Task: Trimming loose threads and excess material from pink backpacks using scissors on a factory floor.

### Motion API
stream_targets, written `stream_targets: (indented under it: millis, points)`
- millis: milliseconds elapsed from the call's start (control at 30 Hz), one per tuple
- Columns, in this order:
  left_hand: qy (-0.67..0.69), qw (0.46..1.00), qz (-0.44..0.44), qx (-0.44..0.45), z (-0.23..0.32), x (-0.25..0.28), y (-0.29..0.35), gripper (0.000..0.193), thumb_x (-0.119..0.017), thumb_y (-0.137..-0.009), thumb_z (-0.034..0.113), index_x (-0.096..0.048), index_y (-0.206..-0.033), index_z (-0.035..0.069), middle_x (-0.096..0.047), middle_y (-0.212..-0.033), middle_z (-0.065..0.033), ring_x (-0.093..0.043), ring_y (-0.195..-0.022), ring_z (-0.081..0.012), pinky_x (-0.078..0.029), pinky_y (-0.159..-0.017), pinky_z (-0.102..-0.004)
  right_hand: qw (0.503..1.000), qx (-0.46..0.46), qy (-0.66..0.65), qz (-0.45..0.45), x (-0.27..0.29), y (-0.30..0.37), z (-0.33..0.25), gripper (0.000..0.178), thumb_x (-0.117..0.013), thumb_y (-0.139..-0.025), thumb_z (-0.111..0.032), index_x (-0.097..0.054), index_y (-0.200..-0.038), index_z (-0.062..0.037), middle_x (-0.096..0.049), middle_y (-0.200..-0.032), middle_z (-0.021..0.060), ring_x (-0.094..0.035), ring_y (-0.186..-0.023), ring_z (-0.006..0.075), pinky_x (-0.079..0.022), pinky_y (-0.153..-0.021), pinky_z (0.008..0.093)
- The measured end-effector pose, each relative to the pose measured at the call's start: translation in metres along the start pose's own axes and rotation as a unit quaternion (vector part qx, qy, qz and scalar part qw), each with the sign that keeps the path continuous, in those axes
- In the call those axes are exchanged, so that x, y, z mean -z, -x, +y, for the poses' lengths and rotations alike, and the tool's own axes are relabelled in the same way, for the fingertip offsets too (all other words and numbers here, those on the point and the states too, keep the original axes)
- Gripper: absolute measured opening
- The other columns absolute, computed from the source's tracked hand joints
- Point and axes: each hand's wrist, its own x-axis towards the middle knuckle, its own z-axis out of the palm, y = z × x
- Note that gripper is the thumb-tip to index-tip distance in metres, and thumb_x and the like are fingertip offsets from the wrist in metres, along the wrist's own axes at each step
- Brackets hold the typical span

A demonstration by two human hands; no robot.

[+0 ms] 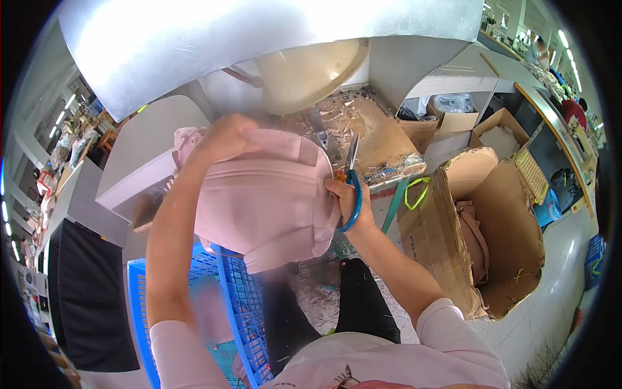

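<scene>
A pale pink bag (265, 198) with sewn seams and a flap-like strip at its lower edge hangs in front of me, held up between my hands. My left hand (230, 137) is closed at its top edge, fingers curled over the cloth and slightly blurred. In my right hand (361, 204) are scissors (353, 185) with blue handles, their blades pointing up and away from the bag. The thumb of that hand also presses on the bag's right edge. What the bag's far side looks like is hidden.
Behind the bag stands a worktable (369, 129) strewn with scraps, under a grey metal machine housing (272, 26). At lower left is a blue plastic basket (243, 311) with cloth pieces inside. A large open cardboard box (427, 246) with a pink bag (472, 236) stands at right.
</scene>
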Motion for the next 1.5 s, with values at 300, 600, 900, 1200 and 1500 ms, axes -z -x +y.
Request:
stream_targets:
  millis: [300, 600, 900, 1200, 1500]
  points:
    - [0.009, 1.000, 0.005, -0.021, 0.012, -0.001, -0.002, 0.043, -0.070, -0.063, 0.021, -0.060, -0.098, -0.002, -0.060, -0.099, -0.0187, -0.057, -0.095, -0.0294, -0.042, -0.084, -0.0341, 1.000, 0.002, 0.015, 0.011, 0.002, 0.007, -0.009, 0.014, -0.059, -0.069, -0.001, -0.054, -0.081, 0.0008, -0.051, -0.065, 0.0006, -0.047, -0.055, 0.0098, -0.037, -0.049, 0.0220]
    - [-0.029, 0.992, 0.005, -0.124, 0.014, -0.012, -0.011, 0.029, -0.067, -0.063, 0.013, -0.063, -0.088, -0.001, -0.064, -0.077, -0.0138, -0.061, -0.072, -0.0209, -0.045, -0.070, -0.0298, 0.999, -0.028, 0.031, 0.026, 0.016, 0.017, -0.006, 0.021, -0.059, -0.069, -0.003, -0.054, -0.089, 0.0019, -0.051, -0.068, 0.0004, -0.047, -0.060, 0.0094, -0.036, -0.054, 0.0212]
    - [0.019, 0.987, -0.045, -0.155, 0.043, -0.031, 0.023, 0.025, -0.066, -0.061, 0.025, -0.061, -0.073, 0.003, -0.060, -0.072, -0.0164, -0.058, -0.070, -0.0329, -0.044, -0.065, -0.0397, 0.999, -0.031, 0.023, -0.014, 0.058, 0.053, -0.011, 0.020, -0.055, -0.072, -0.001, -0.054, -0.092, 0.0027, -0.053, -0.076, 0.0009, -0.050, -0.064, 0.0100, -0.040, -0.060, 0.0206]
    - [0.211, 0.975, -0.069, -0.008, 0.027, -0.095, 0.196, 0.031, -0.069, -0.060, 0.018, -0.058, -0.083, 0.000, -0.057, -0.068, -0.0114, -0.054, -0.063, -0.0194, -0.042, -0.058, -0.0314, 0.973, -0.126, 0.129, -0.144, 0.099, 0.107, -0.004, 0.036, -0.057, -0.073, 0.000, -0.049, -0.107, 0.0025, -0.055, -0.082, 0.0044, -0.055, -0.073, 0.0121, -0.045, -0.067, 0.0222]
    - [0.254, 0.941, 0.037, 0.222, -0.083, -0.150, 0.323, 0.036, -0.073, -0.059, 0.023, -0.059, -0.084, 0.000, -0.060, -0.075, -0.0092, -0.057, -0.072, -0.0218, -0.044, -0.068, -0.0291, 0.957, -0.149, 0.138, -0.206, 0.091, 0.121, 0.011, 0.044, -0.065, -0.071, -0.008, -0.047, -0.110, 0.0000, -0.057, -0.090, 0.0068, -0.055, -0.081, 0.0125, -0.044, -0.073, 0.0240]
